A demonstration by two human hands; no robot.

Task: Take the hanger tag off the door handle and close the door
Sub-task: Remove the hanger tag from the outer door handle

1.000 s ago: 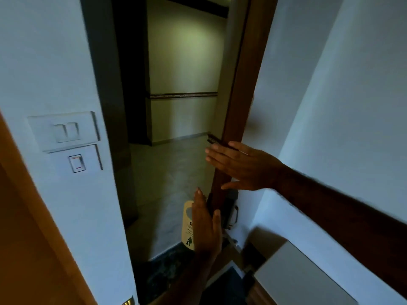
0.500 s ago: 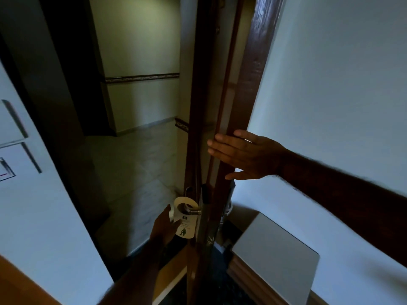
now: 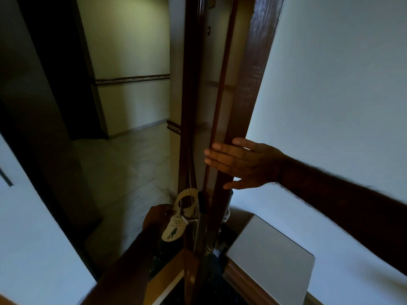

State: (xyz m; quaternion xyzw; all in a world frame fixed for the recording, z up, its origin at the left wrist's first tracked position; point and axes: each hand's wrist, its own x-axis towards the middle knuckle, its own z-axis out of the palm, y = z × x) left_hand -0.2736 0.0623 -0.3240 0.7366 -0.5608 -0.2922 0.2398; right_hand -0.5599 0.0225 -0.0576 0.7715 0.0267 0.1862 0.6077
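The door point(image 3: 242, 111) stands open, seen nearly edge-on, with a dim corridor floor point(image 3: 132, 172) beyond it to the left and a pale wall point(image 3: 330, 84) to the right. The right hand point(image 3: 244, 165) lies flat against the door's edge above the lock, fingers point(image 3: 217, 154) straight and close together, clamped on nothing; judging by that open palm, it is there to steady the door so that it does not swing while the other hand works lower down. The hanger tag point(image 3: 176, 225), a cream card with a round loop at the top and a small dark figure printed near its bottom, hangs on the door handle point(image 3: 191, 220) on the corridor side of the door, its loop around the metal lever and the card hanging slightly tilted. The left hand point(image 3: 157, 219) reaches up from below, just beside the tag's left edge and seemingly touching it; its fingers are turned away from the camera and in shadow, so I cannot tell whether they have closed on the card or only rest against it. The tag sits between this hand and the door, well below the right hand. The tag is not yet off the handle, and the likely step in hand is getting a hold on the card so its loop can be drawn off the lever's free end. A low white-topped cabinet point(image 3: 271, 256) stands against the wall behind the door.
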